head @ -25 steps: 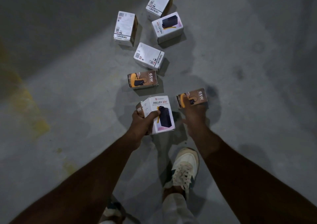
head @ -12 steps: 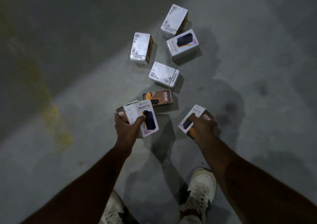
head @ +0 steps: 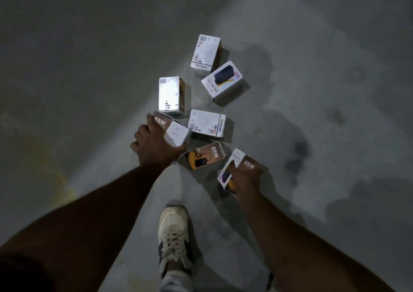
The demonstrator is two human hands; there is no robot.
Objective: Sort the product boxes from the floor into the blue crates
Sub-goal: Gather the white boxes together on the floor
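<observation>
Cardboard fills both our hands: our right hand (head: pixel 244 176) clutches a stacked pair of boxes (head: pixel 237 168), our left hand (head: pixel 156 145) wraps another pair (head: pixel 172 128). Either stack could shear apart and drop if we grab more. Five boxes lie beyond on the floor (head: pixel 312 90), nearest the brown 65W box (head: pixel 204 155); no blue crates show.

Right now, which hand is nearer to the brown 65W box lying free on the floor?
Left, narrowly. The left hand, gripping two boxes, sits just beside the brown 65W box. The right hand, gripping two other boxes, is slightly farther on its other side.
</observation>
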